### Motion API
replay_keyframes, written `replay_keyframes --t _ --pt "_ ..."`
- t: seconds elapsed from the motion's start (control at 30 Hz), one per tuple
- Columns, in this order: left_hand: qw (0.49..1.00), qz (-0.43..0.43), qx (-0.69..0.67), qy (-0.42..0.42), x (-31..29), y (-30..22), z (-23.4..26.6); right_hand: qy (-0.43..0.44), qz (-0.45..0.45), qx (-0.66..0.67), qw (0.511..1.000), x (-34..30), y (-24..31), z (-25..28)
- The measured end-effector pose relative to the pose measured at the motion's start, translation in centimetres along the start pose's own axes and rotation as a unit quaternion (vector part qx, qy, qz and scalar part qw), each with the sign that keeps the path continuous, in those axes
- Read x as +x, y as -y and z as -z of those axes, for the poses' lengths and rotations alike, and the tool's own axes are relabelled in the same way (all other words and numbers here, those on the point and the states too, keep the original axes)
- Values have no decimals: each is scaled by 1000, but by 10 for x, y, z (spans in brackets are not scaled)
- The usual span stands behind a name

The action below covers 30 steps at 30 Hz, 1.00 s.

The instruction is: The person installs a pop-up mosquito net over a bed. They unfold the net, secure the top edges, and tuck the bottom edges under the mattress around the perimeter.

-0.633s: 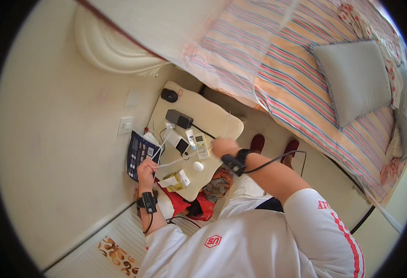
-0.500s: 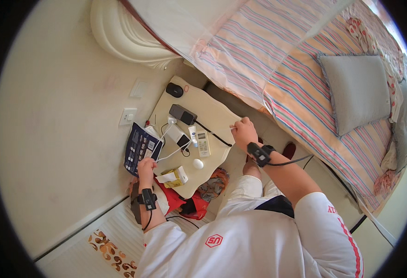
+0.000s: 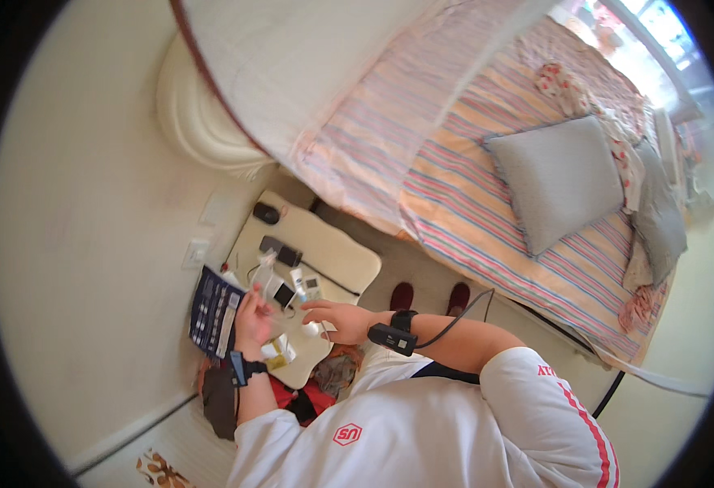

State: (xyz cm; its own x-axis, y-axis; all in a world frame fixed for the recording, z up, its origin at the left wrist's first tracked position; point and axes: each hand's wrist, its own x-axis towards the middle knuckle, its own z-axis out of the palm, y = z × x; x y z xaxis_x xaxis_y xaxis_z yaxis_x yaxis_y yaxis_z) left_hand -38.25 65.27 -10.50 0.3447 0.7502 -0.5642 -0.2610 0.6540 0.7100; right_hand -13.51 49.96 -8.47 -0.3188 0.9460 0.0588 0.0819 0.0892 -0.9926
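Observation:
Over the bedside table, my left hand (image 3: 251,322) is closed on a white cable, which is smeared by motion. Beside it, my right hand (image 3: 342,320) reaches left with fingers partly stretched, the cable pinched at its fingertips. A small white round object (image 3: 311,328) lies just under the right fingers. Behind the left hand, a dark blue printed package (image 3: 213,313) leans at the table's wall side. A white box-shaped device with a dark face (image 3: 282,294), a white tube (image 3: 298,283) and a partly covered remote control (image 3: 313,286) lie beyond my hands.
The cream table (image 3: 345,259) also bears a black mouse (image 3: 266,213), a dark grey block (image 3: 280,250) with a black strap, and a yellow-white box (image 3: 279,353). A wall socket (image 3: 196,254) is at left. The striped bed (image 3: 454,195) with netting stands at right; red bags (image 3: 312,400) lie below.
My right hand has come left from the table's right edge to near my left hand, so the stretched cable is now slack. The head view has shifted, showing two dark red slippers.

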Motion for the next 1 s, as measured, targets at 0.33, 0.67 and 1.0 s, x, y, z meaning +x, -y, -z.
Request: replay_keyframes --t 0.33,0.67,1.0 --pt "655 -192 691 -238 109 69 113 -112 -461 -250 844 -258 -73 88" --pt "618 -148 732 -246 90 141 -22 -481 -601 -71 635 -595 -73 -55" --pt "667 -176 720 83 -35 354 -254 -544 -634 134 533 -817 -54 -386"
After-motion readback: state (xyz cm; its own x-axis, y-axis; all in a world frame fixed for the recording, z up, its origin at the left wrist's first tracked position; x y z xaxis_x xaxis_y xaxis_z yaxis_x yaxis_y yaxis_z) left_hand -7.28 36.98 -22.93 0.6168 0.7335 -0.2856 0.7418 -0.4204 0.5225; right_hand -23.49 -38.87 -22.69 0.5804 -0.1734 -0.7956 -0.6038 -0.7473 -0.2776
